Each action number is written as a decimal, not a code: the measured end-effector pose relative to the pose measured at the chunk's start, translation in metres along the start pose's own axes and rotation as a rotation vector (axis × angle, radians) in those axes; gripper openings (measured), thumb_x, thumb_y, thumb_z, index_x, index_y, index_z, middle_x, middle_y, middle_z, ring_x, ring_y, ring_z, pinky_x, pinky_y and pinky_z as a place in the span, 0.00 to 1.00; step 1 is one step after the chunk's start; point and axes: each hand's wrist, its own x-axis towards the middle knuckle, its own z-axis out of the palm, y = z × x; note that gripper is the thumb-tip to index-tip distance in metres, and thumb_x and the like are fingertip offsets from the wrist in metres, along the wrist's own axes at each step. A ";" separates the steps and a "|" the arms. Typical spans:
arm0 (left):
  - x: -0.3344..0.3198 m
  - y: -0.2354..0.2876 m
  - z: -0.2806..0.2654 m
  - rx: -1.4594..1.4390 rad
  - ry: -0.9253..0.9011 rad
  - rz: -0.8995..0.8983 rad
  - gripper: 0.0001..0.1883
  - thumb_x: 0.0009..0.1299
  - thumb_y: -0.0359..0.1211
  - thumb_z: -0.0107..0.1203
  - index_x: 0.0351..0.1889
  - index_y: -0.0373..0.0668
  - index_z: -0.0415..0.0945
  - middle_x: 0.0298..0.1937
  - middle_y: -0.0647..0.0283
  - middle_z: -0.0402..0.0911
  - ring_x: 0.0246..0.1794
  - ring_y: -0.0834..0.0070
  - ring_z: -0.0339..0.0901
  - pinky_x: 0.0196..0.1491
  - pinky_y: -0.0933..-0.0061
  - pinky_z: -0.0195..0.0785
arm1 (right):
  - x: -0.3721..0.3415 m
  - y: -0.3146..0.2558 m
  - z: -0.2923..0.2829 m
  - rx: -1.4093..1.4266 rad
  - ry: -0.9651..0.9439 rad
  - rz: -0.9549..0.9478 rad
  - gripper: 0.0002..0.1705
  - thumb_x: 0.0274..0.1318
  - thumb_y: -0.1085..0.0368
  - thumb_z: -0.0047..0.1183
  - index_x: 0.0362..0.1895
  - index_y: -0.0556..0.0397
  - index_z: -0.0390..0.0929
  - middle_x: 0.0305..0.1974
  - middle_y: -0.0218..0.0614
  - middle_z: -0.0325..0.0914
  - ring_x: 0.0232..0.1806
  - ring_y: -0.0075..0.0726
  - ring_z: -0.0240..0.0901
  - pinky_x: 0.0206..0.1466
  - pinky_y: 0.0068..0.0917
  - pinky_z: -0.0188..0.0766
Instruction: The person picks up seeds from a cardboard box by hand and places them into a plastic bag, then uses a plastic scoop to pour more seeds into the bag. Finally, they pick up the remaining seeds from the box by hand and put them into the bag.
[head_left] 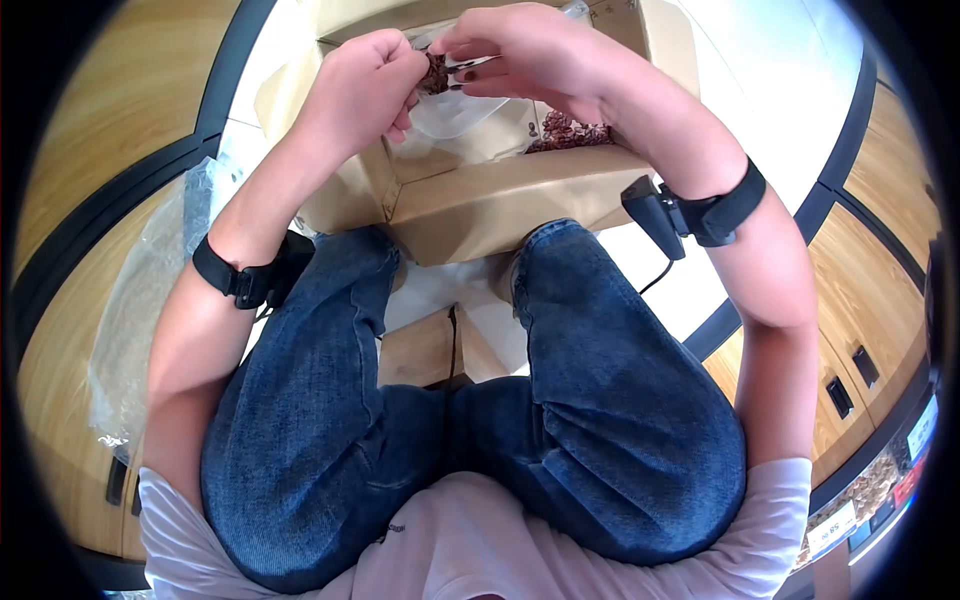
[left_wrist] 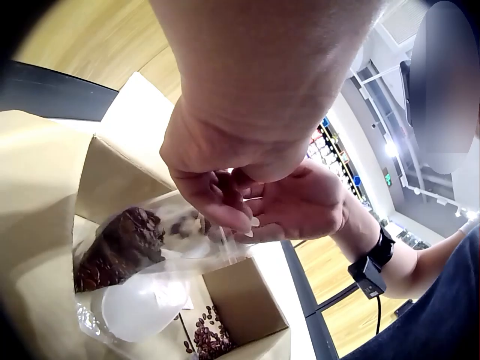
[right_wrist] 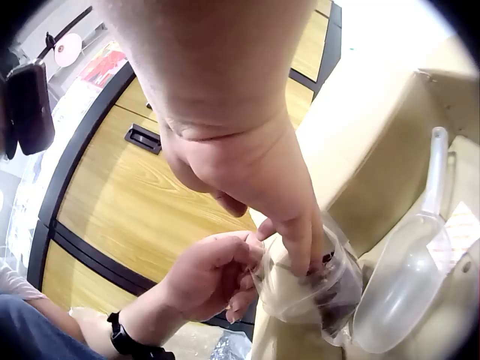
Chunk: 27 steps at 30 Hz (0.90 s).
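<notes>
- Floor point(head_left: 785, 95): pale; an open cardboard box point(head_left: 500, 195) stands on it before the seated or crouching person's knees.
- Room: wood-grain cabinets point(head_left: 880, 290) with dark framing on both sides; price labels point(head_left: 832, 530) at lower right; ceiling lights point(left_wrist: 391, 148) visible from the left wrist.
- A crumpled clear plastic sheet point(head_left: 150, 310) lies beside the left arm.
- Box contents: loose dark brown beans point(head_left: 568, 132) in one corner; a translucent scoop point(right_wrist: 401, 285), beside the bag in the right wrist view.
- Clear bag point(right_wrist: 281, 292): held at the box, its mouth at both hands; a brown mass point(left_wrist: 124, 247) fills its lower part.
- Left hand point(head_left: 370, 90): fingers curled, pinching the bag's rim.
- Right hand point(head_left: 530, 55): fingers extended into the bag's mouth, opposite the left hand; fingertips partly hidden by film, so whether they grasp anything cannot be told.
</notes>
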 end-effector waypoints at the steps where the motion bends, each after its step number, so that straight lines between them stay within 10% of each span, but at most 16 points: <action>1: 0.000 0.000 -0.001 -0.006 -0.003 0.002 0.14 0.72 0.36 0.47 0.24 0.42 0.66 0.18 0.68 0.71 0.15 0.82 0.70 0.18 0.80 0.67 | -0.006 0.002 -0.006 -0.002 -0.002 0.005 0.13 0.65 0.65 0.40 0.43 0.58 0.76 0.35 0.36 0.76 0.36 0.26 0.74 0.44 0.21 0.73; 5: 0.001 -0.003 -0.005 0.000 -0.025 -0.015 0.13 0.68 0.36 0.49 0.24 0.39 0.68 0.21 0.65 0.74 0.17 0.80 0.73 0.20 0.76 0.71 | -0.035 -0.029 0.006 0.137 0.349 0.159 0.13 0.66 0.66 0.39 0.41 0.57 0.77 0.35 0.34 0.75 0.27 0.25 0.70 0.33 0.22 0.72; 7: -0.002 -0.003 -0.007 -0.003 -0.005 -0.011 0.13 0.70 0.36 0.48 0.24 0.41 0.67 0.20 0.67 0.73 0.16 0.81 0.72 0.19 0.78 0.69 | -0.033 0.003 -0.029 0.113 0.418 -0.096 0.13 0.66 0.65 0.39 0.40 0.56 0.77 0.34 0.33 0.75 0.25 0.27 0.69 0.33 0.23 0.75; 9: -0.003 -0.004 -0.008 -0.012 0.011 -0.006 0.14 0.72 0.36 0.47 0.23 0.43 0.66 0.19 0.69 0.71 0.15 0.83 0.70 0.18 0.80 0.67 | -0.011 0.058 -0.080 -0.246 0.434 -0.390 0.09 0.63 0.64 0.48 0.30 0.53 0.73 0.29 0.26 0.75 0.30 0.19 0.72 0.35 0.18 0.72; 11: 0.000 -0.007 -0.010 -0.039 -0.002 0.002 0.14 0.72 0.36 0.48 0.23 0.43 0.65 0.20 0.69 0.70 0.15 0.84 0.69 0.18 0.81 0.67 | -0.005 0.096 -0.102 -0.746 0.533 -0.184 0.10 0.57 0.67 0.52 0.43 0.55 0.77 0.40 0.34 0.80 0.43 0.30 0.78 0.50 0.26 0.75; 13: 0.001 -0.009 -0.010 -0.048 -0.010 0.022 0.14 0.72 0.36 0.48 0.23 0.43 0.65 0.20 0.70 0.70 0.14 0.85 0.69 0.18 0.81 0.67 | 0.004 0.130 -0.118 -1.163 0.394 -0.239 0.23 0.48 0.69 0.56 0.52 0.53 0.75 0.51 0.45 0.74 0.56 0.46 0.71 0.61 0.35 0.69; 21: 0.000 -0.006 -0.005 -0.060 -0.023 0.005 0.14 0.72 0.37 0.48 0.24 0.44 0.65 0.20 0.70 0.69 0.14 0.85 0.68 0.17 0.80 0.66 | 0.008 0.170 -0.119 -1.424 0.054 -0.401 0.19 0.46 0.70 0.57 0.46 0.49 0.76 0.50 0.39 0.71 0.59 0.47 0.66 0.64 0.37 0.66; 27: 0.001 -0.010 -0.006 -0.037 -0.033 0.023 0.15 0.73 0.37 0.47 0.24 0.44 0.65 0.20 0.70 0.69 0.13 0.84 0.68 0.17 0.81 0.66 | 0.007 0.175 -0.129 -1.486 -0.119 0.004 0.11 0.55 0.64 0.53 0.42 0.53 0.79 0.44 0.42 0.78 0.47 0.50 0.76 0.54 0.40 0.71</action>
